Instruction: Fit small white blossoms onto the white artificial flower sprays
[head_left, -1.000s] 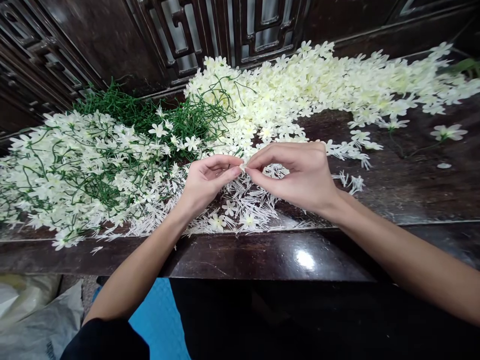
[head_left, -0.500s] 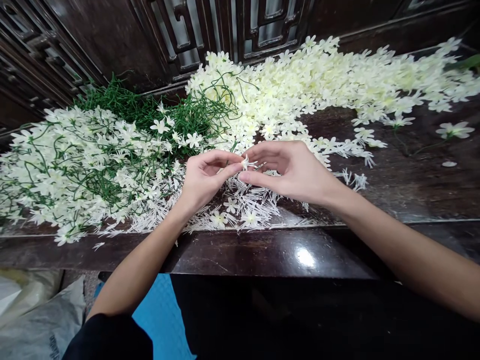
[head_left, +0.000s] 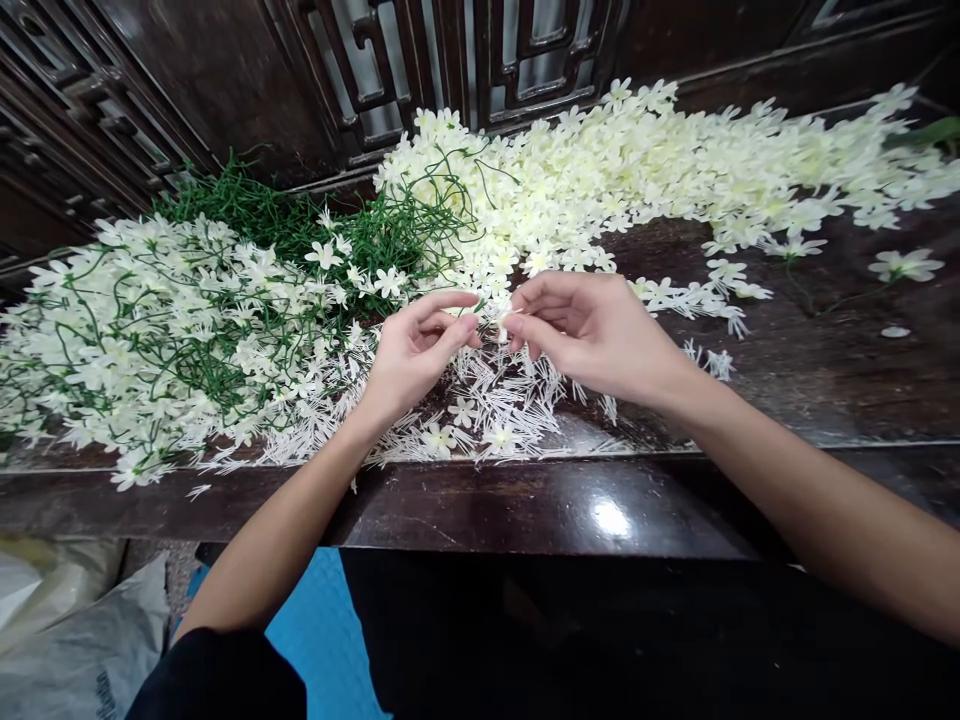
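My right hand (head_left: 589, 325) is closed in a pinch on a small white artificial flower (head_left: 503, 328), partly hidden by the thumb and fingertips. Facing it, my left hand (head_left: 420, 345) has thumb and index finger bent around a green stem (head_left: 479, 306), of which only a short tip shows. A narrow gap separates the two hands. Under them lie thin white stamens (head_left: 502, 395) and a few loose blossoms (head_left: 499, 437). To the left of my left hand is a heap of white flowers on green stems (head_left: 172, 330).
Behind the hands lies a tangle of bare green stems (head_left: 255, 205). A long pile of stemless cream blossoms (head_left: 660, 160) runs to the right. Everything rests on a dark wooden bench (head_left: 825, 370) with a carved back (head_left: 450, 60). Sacks (head_left: 97, 620) lie at lower left.
My hands have moved slightly apart. The flower has gone from between both hands into my right fingertips, and a green stem tip now shows at my left fingers.
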